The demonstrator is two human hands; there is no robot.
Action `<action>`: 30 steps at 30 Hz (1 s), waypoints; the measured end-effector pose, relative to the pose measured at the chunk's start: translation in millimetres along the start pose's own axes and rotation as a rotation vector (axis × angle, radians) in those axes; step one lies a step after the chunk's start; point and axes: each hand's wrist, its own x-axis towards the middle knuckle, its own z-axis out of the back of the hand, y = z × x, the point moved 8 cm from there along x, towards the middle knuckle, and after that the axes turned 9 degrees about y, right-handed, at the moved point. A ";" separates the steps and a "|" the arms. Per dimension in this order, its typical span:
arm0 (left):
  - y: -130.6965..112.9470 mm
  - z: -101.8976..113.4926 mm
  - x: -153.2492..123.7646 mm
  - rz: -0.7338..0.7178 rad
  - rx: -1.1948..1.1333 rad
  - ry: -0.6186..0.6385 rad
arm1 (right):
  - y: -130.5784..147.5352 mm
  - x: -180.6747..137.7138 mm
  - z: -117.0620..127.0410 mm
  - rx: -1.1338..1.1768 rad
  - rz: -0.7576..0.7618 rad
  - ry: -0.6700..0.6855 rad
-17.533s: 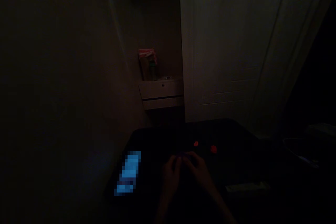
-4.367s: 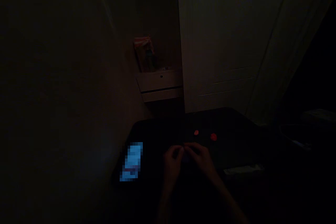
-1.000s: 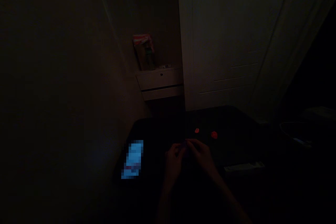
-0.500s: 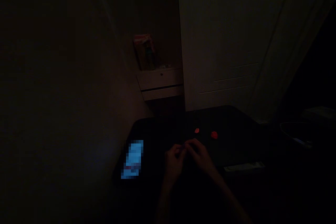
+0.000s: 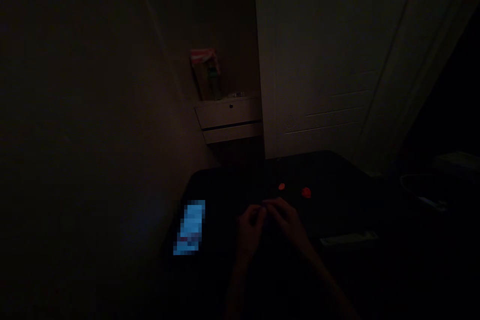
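The scene is very dim. Over the dark table (image 5: 228, 187), my left hand (image 5: 249, 224) and my right hand (image 5: 283, 216) meet at their fingertips. Both are closed in a pinch. Whatever lies between the fingers is too small and dark to name. Just beyond my right hand is a small flat orange-red piece (image 5: 281, 186). Further right, a crumpled-looking red lump (image 5: 306, 192) rests on the tabletop.
A glowing, blurred-out blue screen (image 5: 190, 227) lies at the table's left side. A pale flat strip (image 5: 348, 239) is along the near right edge. Behind stand a drawer unit (image 5: 228, 115) with a red-topped box (image 5: 202, 72) on it and a pale panel (image 5: 311, 60).
My fingertips have shifted slightly against each other, still touching. The red pieces and the screen stay where they were.
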 end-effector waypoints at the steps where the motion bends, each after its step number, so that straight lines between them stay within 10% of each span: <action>1: 0.5 0.7 0.1 -0.002 0.001 -0.010 | -1.7 -0.1 0.2 0.006 -0.016 -0.002; 30: 7.6 9.7 0.8 0.003 -0.078 -0.106 | 3.8 -1.3 -1.8 -0.028 -0.009 0.006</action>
